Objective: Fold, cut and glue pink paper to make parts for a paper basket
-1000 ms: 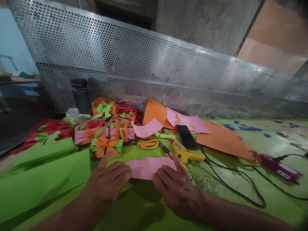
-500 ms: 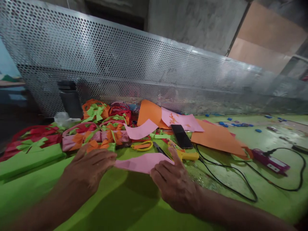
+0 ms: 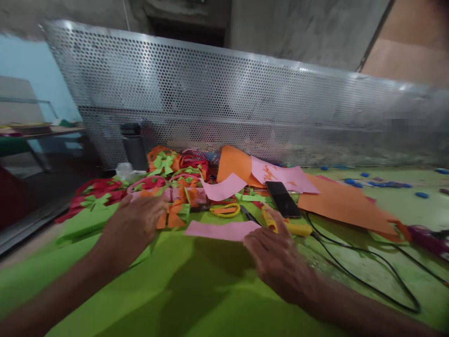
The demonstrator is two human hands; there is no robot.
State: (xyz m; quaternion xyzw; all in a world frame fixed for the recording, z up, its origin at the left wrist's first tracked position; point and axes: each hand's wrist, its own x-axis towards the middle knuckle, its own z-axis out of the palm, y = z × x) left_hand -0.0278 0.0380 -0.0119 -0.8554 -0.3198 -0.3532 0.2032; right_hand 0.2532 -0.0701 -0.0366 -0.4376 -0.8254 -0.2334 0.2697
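A pink paper strip (image 3: 220,230) stretches between my hands, its right end at the fingers of my right hand (image 3: 280,255). That hand is closed on the paper, with one finger sticking out over the yellow glue gun (image 3: 296,229). My left hand (image 3: 135,229) is apart from the strip's left end, its fingers stretched out and slightly blurred. Beside its fingertips is an orange paper bow (image 3: 171,219); whether they touch is unclear. Just beyond the strip lie yellow-handled scissors (image 3: 226,210).
Paper bags with bows (image 3: 161,164) crowd the left, near a dark bottle (image 3: 135,147). A phone (image 3: 283,199) rests beside orange sheets (image 3: 340,203). Black cable (image 3: 368,281) loops across the right side. A perforated metal panel (image 3: 228,93) stands behind.
My left hand has let go of the strip's left end and moved left of it. My right hand stays on the other end. The whole view has shifted, so things appear further right.
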